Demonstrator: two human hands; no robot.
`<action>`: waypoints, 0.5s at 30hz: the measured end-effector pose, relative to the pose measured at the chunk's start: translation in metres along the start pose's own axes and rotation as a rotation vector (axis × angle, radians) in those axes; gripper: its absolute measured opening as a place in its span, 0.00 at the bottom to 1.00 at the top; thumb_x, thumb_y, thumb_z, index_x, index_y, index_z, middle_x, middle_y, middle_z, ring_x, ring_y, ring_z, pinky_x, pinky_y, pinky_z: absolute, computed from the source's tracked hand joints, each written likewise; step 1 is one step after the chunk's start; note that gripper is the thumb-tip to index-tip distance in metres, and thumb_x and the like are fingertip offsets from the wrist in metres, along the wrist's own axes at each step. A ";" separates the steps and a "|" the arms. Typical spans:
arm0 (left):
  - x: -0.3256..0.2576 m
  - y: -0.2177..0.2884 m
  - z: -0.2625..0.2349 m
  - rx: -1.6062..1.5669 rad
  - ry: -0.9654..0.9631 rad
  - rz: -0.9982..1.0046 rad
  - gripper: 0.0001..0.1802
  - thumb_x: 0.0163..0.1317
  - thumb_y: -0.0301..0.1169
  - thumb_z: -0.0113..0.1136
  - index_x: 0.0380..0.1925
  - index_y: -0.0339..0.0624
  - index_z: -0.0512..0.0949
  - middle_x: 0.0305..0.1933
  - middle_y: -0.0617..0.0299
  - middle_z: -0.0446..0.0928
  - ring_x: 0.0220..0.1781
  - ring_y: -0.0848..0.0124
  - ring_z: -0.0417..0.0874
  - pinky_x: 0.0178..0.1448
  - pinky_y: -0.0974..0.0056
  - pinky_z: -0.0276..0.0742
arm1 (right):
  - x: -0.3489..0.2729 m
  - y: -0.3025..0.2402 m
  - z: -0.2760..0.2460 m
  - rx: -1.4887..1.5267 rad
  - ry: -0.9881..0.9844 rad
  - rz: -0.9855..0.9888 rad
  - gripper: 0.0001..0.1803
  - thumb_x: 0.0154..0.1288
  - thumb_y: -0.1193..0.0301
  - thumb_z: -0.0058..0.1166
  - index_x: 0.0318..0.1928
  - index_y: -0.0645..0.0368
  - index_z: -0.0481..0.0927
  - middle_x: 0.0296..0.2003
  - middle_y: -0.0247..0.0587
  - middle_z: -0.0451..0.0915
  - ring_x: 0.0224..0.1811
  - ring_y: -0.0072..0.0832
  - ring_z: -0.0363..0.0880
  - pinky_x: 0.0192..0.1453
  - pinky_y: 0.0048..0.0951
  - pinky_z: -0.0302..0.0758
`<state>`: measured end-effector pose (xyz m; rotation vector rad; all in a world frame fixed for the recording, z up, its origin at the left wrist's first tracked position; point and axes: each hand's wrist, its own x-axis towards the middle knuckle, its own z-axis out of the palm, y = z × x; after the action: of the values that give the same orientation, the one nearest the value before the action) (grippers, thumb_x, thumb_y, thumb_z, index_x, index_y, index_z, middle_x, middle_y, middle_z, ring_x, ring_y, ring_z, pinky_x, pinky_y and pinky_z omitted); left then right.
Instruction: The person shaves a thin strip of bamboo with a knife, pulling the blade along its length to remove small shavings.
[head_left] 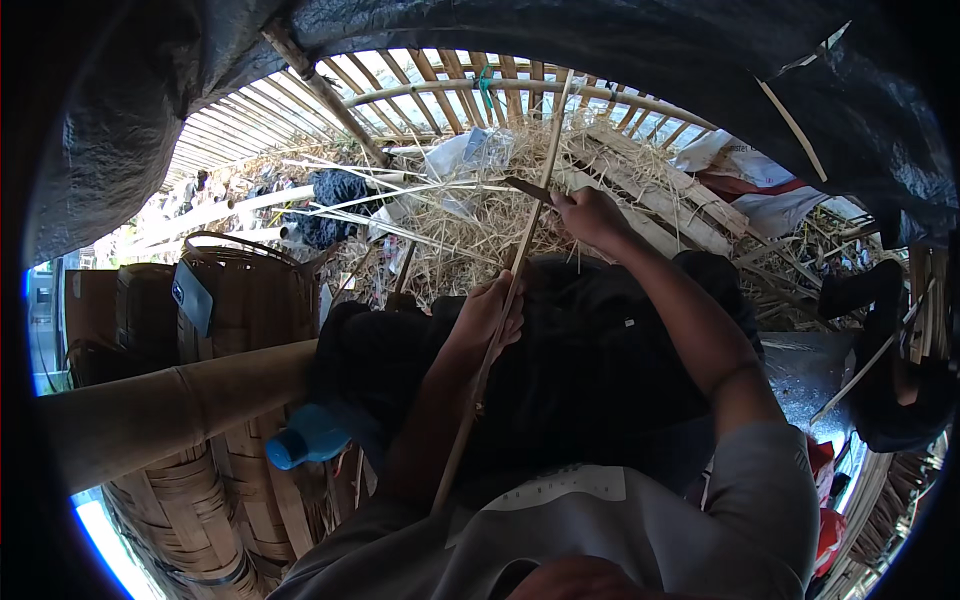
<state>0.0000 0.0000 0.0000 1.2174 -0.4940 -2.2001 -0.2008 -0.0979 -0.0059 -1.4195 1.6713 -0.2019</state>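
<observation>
- While the left hand (487, 312) clamps the bamboo strip (500, 305) over the lap, steady it there.
- At 1 o'clock, the right hand (592, 215) grips a knife (528, 189); I'd shave away from the body.
- Shavings (480, 225) lie beyond.

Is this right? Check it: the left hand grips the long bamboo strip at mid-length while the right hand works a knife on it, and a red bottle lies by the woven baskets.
One detail is wrong: the bottle by the woven baskets is blue, not red, as the head view shows. The rest stands: the left hand grips the long bamboo strip at mid-length, and the right hand works a knife on it.
</observation>
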 end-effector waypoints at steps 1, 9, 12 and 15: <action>-0.003 0.006 0.002 0.024 0.009 -0.006 0.17 0.75 0.44 0.39 0.32 0.46 0.69 0.11 0.71 0.58 0.08 0.79 0.56 0.14 0.71 0.51 | -0.002 -0.005 0.004 0.013 0.024 0.007 0.29 0.69 0.48 0.43 0.36 0.65 0.81 0.29 0.61 0.81 0.39 0.49 0.83 0.50 0.46 0.73; 0.001 -0.001 0.006 -0.010 -0.007 0.002 0.17 0.75 0.43 0.37 0.32 0.46 0.68 0.10 0.70 0.57 0.07 0.78 0.55 0.13 0.71 0.50 | 0.002 0.009 -0.003 -0.014 0.142 -0.045 0.32 0.71 0.49 0.42 0.23 0.66 0.76 0.20 0.54 0.77 0.27 0.43 0.79 0.38 0.44 0.72; 0.000 -0.002 0.002 -0.013 -0.019 0.004 0.17 0.75 0.43 0.38 0.32 0.46 0.68 0.10 0.71 0.57 0.08 0.79 0.55 0.14 0.72 0.51 | -0.033 -0.005 0.035 -0.027 0.151 -0.218 0.32 0.72 0.49 0.40 0.23 0.65 0.77 0.18 0.53 0.76 0.25 0.44 0.80 0.35 0.43 0.73; 0.001 -0.004 0.004 0.005 -0.020 0.005 0.16 0.75 0.43 0.37 0.32 0.46 0.68 0.11 0.72 0.57 0.08 0.79 0.54 0.14 0.72 0.52 | -0.016 0.003 0.015 -0.040 0.097 -0.163 0.32 0.72 0.50 0.40 0.23 0.65 0.78 0.18 0.54 0.77 0.25 0.45 0.81 0.36 0.43 0.74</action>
<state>-0.0047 0.0028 -0.0009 1.1971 -0.5102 -2.2101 -0.1933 -0.0773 -0.0086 -1.6000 1.6452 -0.3356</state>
